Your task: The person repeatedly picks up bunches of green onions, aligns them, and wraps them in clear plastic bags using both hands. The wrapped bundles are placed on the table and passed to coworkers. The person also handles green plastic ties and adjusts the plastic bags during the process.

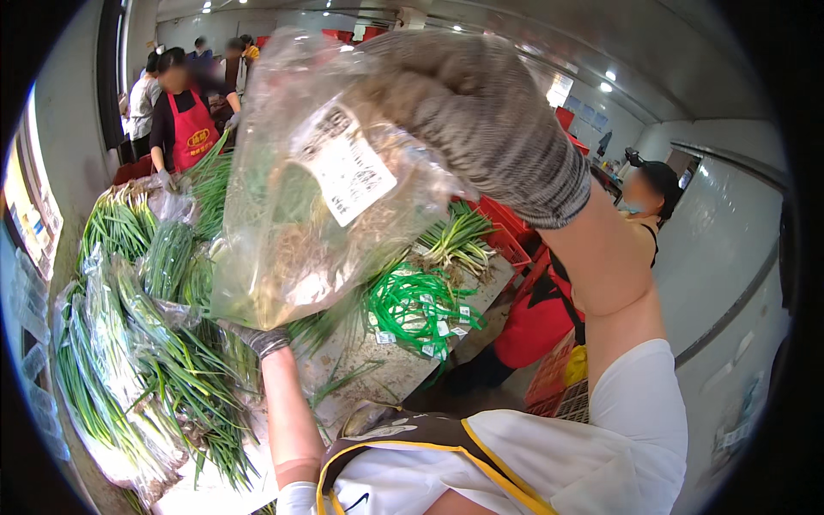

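Note:
My right hand (476,116), in a grey-striped knit glove, is raised high and grips the top of a clear plastic bag (257,212). A white printed label (351,170) is stuck on the bag. Scallion roots (315,238) show in or through the plastic; which of the two I cannot tell. Low at the bag's bottom edge is my gloved left hand (264,339), its fingers mostly hidden behind the bag. Left of it lie bagged scallions (154,341) in a heap.
Green ties with white tags (418,309) lie on the table (360,347) beside loose scallions (457,238). Red crates (502,232) stand at its right edge. A person in a red apron (190,122) handles scallions opposite; another person (647,193) is at right.

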`<state>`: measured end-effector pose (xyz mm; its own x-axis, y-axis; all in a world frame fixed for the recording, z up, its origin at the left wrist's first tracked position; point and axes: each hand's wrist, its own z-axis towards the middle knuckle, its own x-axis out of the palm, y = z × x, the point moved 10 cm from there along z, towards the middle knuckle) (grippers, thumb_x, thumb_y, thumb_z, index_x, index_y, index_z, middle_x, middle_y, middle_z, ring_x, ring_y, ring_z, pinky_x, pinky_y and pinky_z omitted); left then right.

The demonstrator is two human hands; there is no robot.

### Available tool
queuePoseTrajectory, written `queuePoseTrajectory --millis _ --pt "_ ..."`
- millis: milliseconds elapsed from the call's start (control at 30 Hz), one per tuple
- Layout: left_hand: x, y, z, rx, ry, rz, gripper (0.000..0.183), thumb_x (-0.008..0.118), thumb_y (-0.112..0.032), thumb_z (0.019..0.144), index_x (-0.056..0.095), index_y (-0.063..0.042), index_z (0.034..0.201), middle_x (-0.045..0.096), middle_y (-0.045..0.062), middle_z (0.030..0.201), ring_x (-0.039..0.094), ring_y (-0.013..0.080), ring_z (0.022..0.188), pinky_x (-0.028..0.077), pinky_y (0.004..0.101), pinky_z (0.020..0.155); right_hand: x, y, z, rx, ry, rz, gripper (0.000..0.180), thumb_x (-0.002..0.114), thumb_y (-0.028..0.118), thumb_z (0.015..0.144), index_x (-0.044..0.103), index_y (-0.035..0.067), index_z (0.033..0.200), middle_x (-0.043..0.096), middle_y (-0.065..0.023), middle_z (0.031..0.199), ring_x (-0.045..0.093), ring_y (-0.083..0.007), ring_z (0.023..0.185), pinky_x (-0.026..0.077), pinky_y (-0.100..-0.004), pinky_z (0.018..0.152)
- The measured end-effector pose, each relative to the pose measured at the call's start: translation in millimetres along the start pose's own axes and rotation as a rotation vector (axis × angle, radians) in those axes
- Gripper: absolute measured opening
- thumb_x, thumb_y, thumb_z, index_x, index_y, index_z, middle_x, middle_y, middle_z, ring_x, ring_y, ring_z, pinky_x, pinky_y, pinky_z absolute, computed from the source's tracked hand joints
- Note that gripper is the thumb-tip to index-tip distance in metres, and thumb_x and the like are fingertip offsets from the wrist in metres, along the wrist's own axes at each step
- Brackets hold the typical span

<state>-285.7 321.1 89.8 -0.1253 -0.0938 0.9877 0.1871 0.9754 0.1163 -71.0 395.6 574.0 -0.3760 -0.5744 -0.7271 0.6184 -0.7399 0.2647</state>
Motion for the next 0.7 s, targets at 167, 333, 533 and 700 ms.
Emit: queuePoseTrajectory --millis 167,333,533,700 --pt "-16.7 -28.4 8.2 0.178 -0.027 0.047 0.078 0.040 -0.071 0.079 0.035 -0.018 0.136 0.036 0.007 0.135 0.033 0.0281 0.123 0.025 0.0493 0.101 -14.3 48.2 32.3 -0.472 0.060 -0.445 0.021 0.060 0.023 0.087 0.065 0.006 0.099 0.062 -0.0065 0.066 0.060 -0.0136 0.059 0.049 -0.0261 0.053" --pt "-29.6 -43.4 11.4 0.227 -0.039 0.046 0.067 0.042 -0.067 0.082 0.044 -0.019 0.129 0.046 0.003 0.123 0.042 0.0223 0.112 0.035 0.0418 0.093 -42.6 40.6 46.8 0.044 0.213 0.028 0.024 0.059 0.023 0.089 0.065 0.004 0.101 0.065 -0.0090 0.079 0.060 -0.0141 0.064 0.054 -0.0241 0.056" --pt "-29.0 -46.1 5.0 0.213 0.011 0.093 0.055 0.044 -0.061 0.086 0.054 -0.020 0.121 0.058 -0.002 0.108 0.053 0.0153 0.098 0.048 0.0328 0.083 -111.0 38.1 54.0 -0.228 -0.003 0.072 0.024 0.063 0.010 0.084 0.062 0.001 0.107 0.066 -0.0103 0.095 0.064 -0.0158 0.078 0.055 -0.0226 0.062" --pt "-23.8 -20.1 7.0 0.040 0.165 0.159 0.040 0.059 -0.046 0.083 0.060 -0.012 0.104 0.063 0.005 0.095 0.059 0.0186 0.087 0.049 0.0358 0.080 -205.0 -55.4 14.6 0.171 -0.513 0.189 0.021 0.067 0.012 0.081 0.063 0.004 0.101 0.064 -0.0066 0.091 0.060 -0.0097 0.070 0.050 -0.0211 0.051"
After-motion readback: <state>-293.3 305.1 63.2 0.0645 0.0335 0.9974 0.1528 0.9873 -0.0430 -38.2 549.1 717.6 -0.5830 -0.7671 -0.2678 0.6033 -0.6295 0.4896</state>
